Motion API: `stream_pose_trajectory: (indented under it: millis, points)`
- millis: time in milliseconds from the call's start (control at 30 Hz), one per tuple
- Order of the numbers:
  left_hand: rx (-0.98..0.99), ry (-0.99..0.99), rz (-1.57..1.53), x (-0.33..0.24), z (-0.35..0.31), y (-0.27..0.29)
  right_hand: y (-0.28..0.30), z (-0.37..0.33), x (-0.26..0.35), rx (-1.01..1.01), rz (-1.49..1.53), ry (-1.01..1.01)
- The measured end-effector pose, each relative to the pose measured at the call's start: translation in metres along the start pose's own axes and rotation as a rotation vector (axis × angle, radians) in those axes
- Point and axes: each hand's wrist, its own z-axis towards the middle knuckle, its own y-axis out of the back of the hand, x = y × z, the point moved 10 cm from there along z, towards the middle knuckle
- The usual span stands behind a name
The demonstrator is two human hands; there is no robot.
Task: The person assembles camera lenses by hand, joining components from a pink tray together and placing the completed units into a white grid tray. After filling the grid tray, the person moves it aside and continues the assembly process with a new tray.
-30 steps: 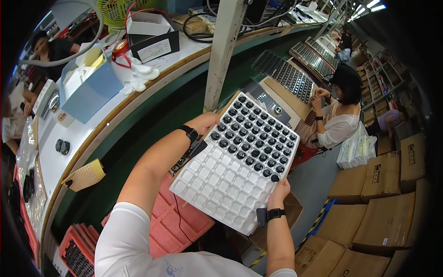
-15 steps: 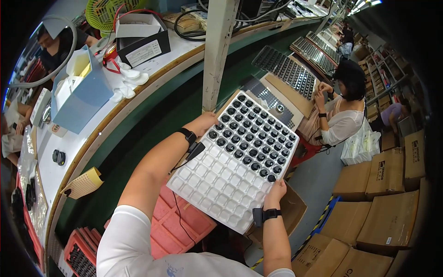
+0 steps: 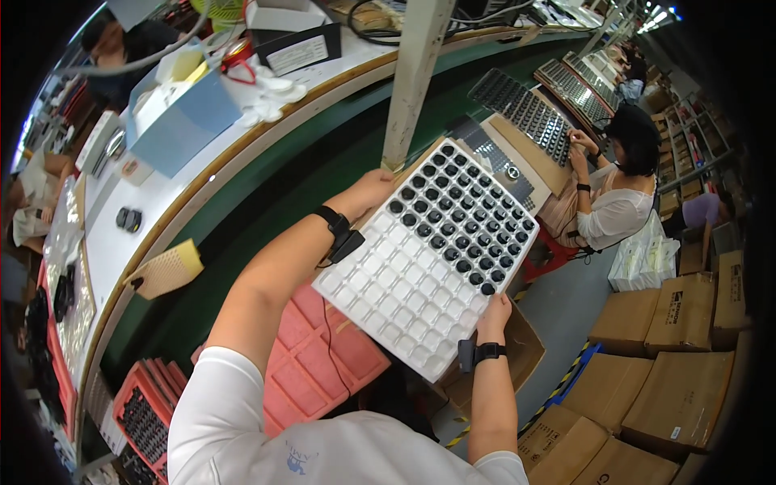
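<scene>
I hold a white plastic blister tray (image 3: 404, 283) with both hands, tilted in the air over my lap. Its far half is filled with several small round black parts (image 3: 465, 214); its near half has bare pockets. My left hand (image 3: 373, 190) grips the tray's far left edge, and my right hand (image 3: 493, 311) grips its near right edge. Each wrist wears a black band.
A red plastic tray (image 3: 323, 356) lies under the white one. A curved green conveyor belt (image 3: 267, 182) runs past a white post (image 3: 408, 77). A seated person (image 3: 614, 186) works at trays on the right. Cardboard boxes (image 3: 679, 388) stack at lower right.
The tray has shifted slightly lower and to the right in view, still held in both hands. The bench has slid toward the upper left as my head turned.
</scene>
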Motion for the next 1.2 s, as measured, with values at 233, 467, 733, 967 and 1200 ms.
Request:
stream_pose_trajectory:
  millis: [233,467,733,967,1200]
  points:
    - [-0.164,-0.123,-0.190,-0.008,-0.094,0.071,0.007,-0.015,0.000,0.113,-0.134,-0.089]
    - [-0.713,-0.026,-0.584,0.102,-0.219,0.095,0.015,-0.003,-0.006,0.186,-0.118,-0.115]
    - [-0.527,0.347,-1.034,0.211,-0.236,-0.049,-0.017,0.042,0.020,0.215,0.026,-0.111]
    - [-0.579,0.367,-1.034,0.186,-0.226,-0.064,-0.048,0.099,0.036,0.400,0.056,-0.128]
    - [-0.654,0.237,-0.908,0.131,-0.221,-0.059,-0.058,0.123,0.032,0.486,0.193,-0.114]
